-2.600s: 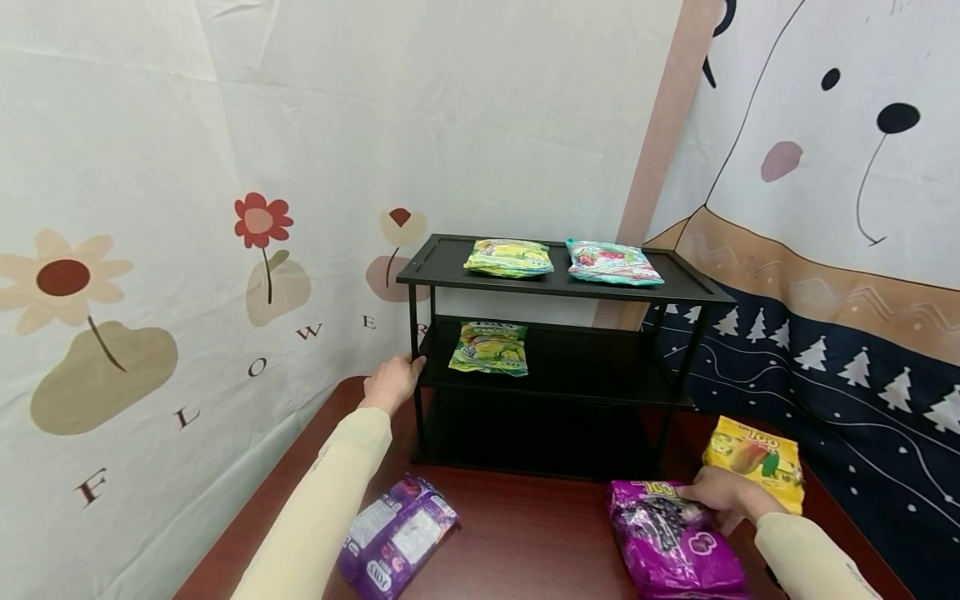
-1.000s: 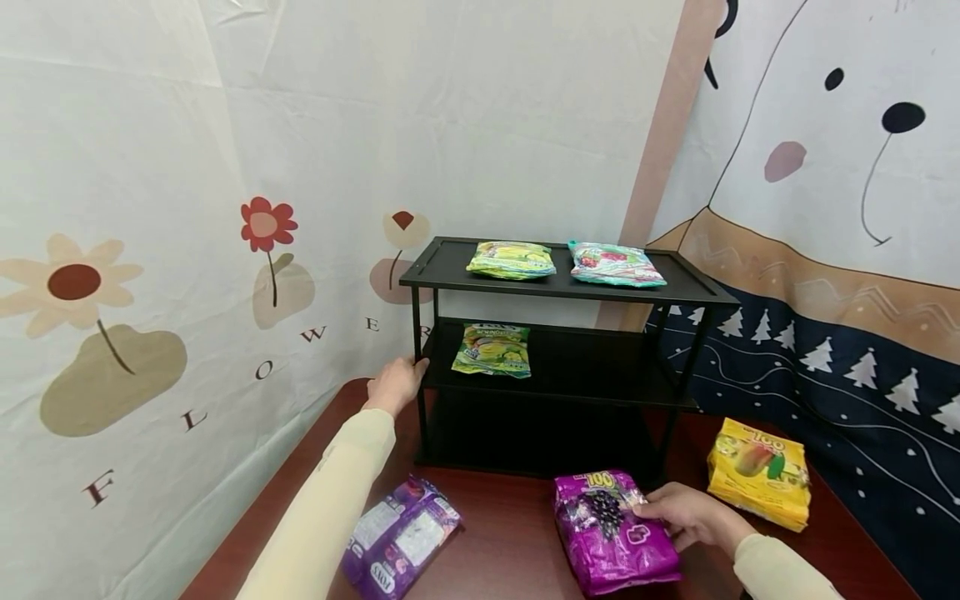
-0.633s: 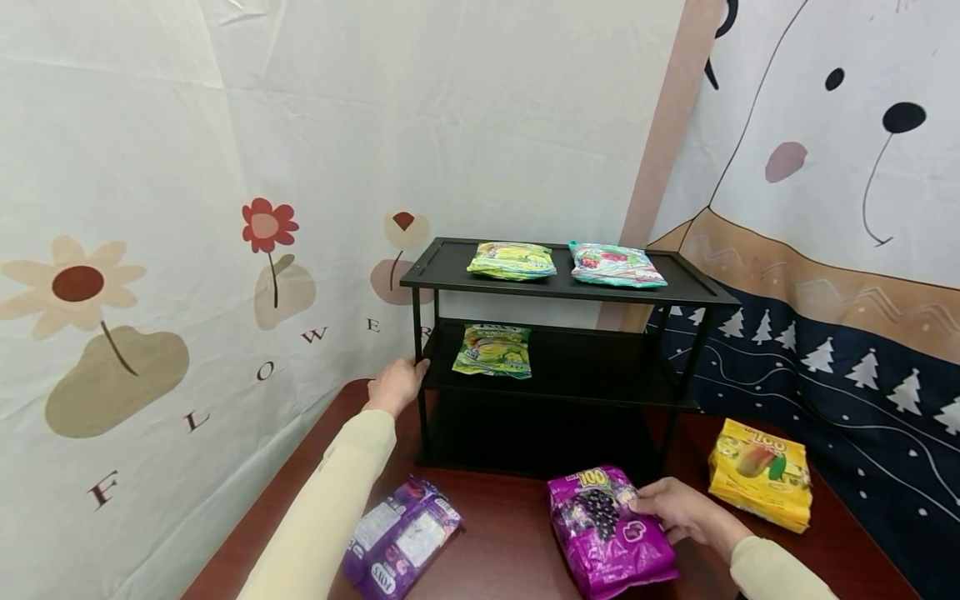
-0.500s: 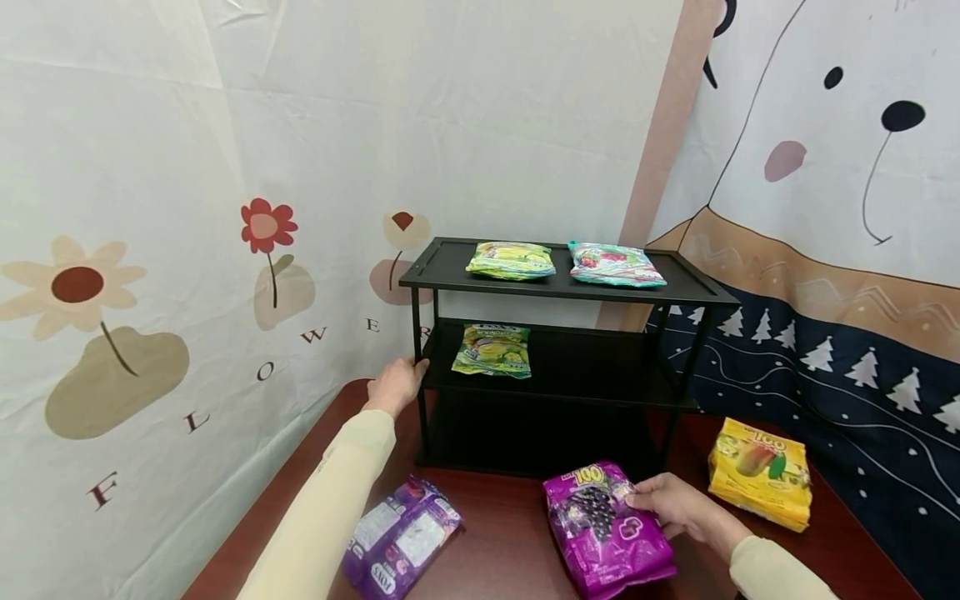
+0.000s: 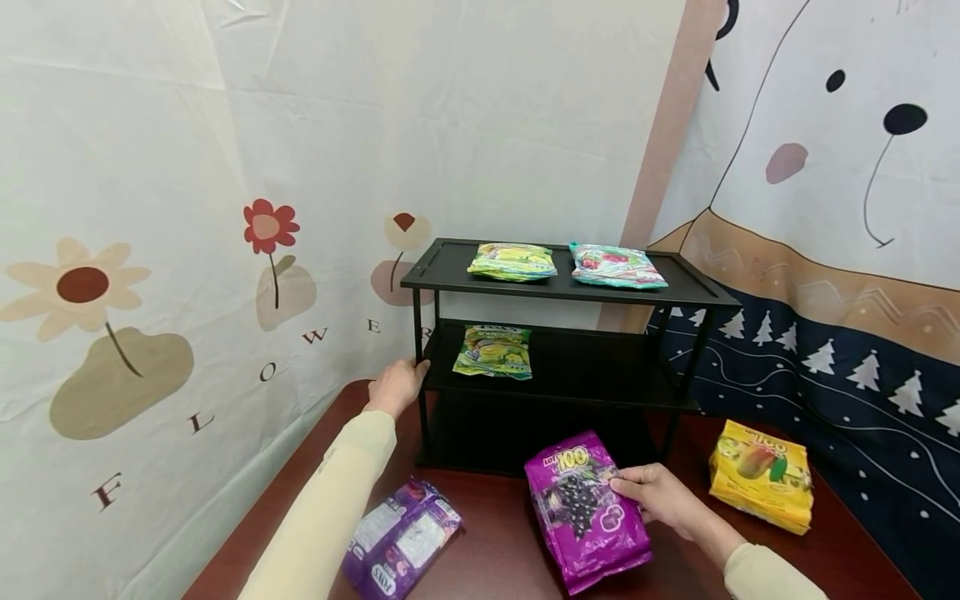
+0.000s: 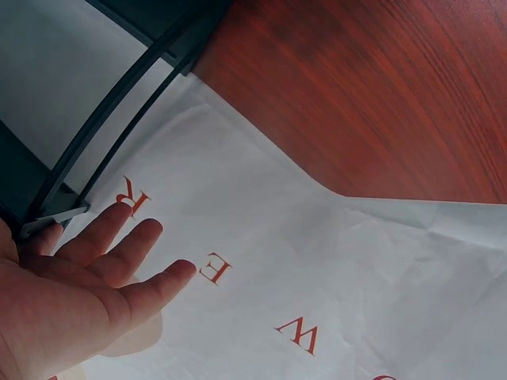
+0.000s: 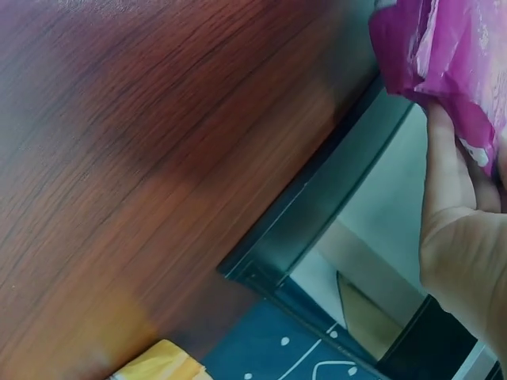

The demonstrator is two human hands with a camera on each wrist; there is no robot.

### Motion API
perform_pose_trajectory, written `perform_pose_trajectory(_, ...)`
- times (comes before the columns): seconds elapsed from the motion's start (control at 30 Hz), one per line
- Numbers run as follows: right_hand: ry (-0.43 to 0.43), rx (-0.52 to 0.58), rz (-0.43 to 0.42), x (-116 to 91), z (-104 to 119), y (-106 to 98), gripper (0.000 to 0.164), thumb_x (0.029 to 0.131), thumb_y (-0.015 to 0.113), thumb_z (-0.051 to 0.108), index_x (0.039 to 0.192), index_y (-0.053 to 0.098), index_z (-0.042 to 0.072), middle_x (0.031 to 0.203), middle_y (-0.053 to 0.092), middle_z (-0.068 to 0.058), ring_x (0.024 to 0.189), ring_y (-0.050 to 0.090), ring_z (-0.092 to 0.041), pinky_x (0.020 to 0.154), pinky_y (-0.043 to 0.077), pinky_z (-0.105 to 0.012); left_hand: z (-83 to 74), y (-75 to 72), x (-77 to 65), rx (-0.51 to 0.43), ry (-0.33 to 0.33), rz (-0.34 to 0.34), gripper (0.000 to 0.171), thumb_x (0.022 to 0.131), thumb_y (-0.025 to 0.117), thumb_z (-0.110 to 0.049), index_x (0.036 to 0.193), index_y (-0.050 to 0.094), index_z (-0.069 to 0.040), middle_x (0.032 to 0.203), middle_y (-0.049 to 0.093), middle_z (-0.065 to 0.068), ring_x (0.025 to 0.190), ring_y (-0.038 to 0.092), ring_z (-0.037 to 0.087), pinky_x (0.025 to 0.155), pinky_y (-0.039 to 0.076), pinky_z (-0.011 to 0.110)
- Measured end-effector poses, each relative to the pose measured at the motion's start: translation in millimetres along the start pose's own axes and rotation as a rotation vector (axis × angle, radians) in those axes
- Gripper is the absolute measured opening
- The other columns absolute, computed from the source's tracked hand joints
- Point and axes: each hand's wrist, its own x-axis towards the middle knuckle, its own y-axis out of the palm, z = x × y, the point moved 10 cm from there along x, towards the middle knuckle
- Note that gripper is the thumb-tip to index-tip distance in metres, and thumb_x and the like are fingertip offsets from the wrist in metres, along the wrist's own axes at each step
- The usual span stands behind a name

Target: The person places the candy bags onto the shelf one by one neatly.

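A black three-tier shelf rack (image 5: 570,287) stands on the table. My left hand (image 5: 395,387) holds its left side at the middle tier, near the front post; in the left wrist view the other fingers (image 6: 131,253) stick out loosely past the frame. My right hand (image 5: 663,497) grips a purple candy bag (image 5: 588,521) with a grape picture by its right edge, thumb on the front and fingers behind. That bag is tilted up in front of the rack's bottom tier. In the right wrist view the purple bag (image 7: 451,67) is only partly in frame.
A yellow mango candy bag (image 5: 761,475) lies at the table's right. Another purple packet (image 5: 402,537) lies at front left, partly behind the left sleeve. On the top tier are a yellow-green bag (image 5: 512,262) and a teal-pink bag (image 5: 617,266). A green bag (image 5: 493,352) sits on the middle tier.
My right hand has carried the purple grape candy bag leftward from beside the yellow bag, then raised and tilted it towards the rack. The left hand has stayed on the rack.
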Motion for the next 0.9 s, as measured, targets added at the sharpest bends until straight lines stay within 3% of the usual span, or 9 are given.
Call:
perform_pose_trajectory(0.27,-0.099,0.004,-0.015,1,13,4,0.041,0.102,0.058,0.025,0.125,0.064,-0.008,0.105,0.072,-0.016,0.087,0.071,-0.026,0.072,0.059,-0.041,0.1,0.0,0.3,0.007,0.001,0.006,0.045,0.108,0.037,-0.039,0.123,0.063,-0.006,0.119,0.064,0.021,0.114,0.057,0.044,0.094,0.037,0.068)
perform_pose_trajectory(0.6,-0.175,0.002,-0.086,-6,39,-7,0.048,0.103,0.056,0.029,0.131,0.059,-0.010,0.109,0.071,-0.019,0.092,0.071,-0.025,0.076,0.058,-0.038,-1.6,-1.2,-1.6,0.000,0.003,0.006,0.045,0.108,0.037,-0.039,0.125,0.063,-0.006,0.119,0.064,0.021,0.113,0.058,0.043,0.094,0.038,0.068)
perform_pose_trajectory(0.9,-0.165,0.000,-0.252,-9,58,-27,0.051,0.101,0.059,0.033,0.134,0.058,-0.006,0.113,0.070,-0.019,0.090,0.071,-0.023,0.077,0.058,-0.038,-0.8,-1.2,-2.0,0.000,-0.001,0.008,0.045,0.108,0.037,-0.038,0.130,0.061,-0.007,0.123,0.063,0.022,0.116,0.056,0.044,0.094,0.037,0.068)
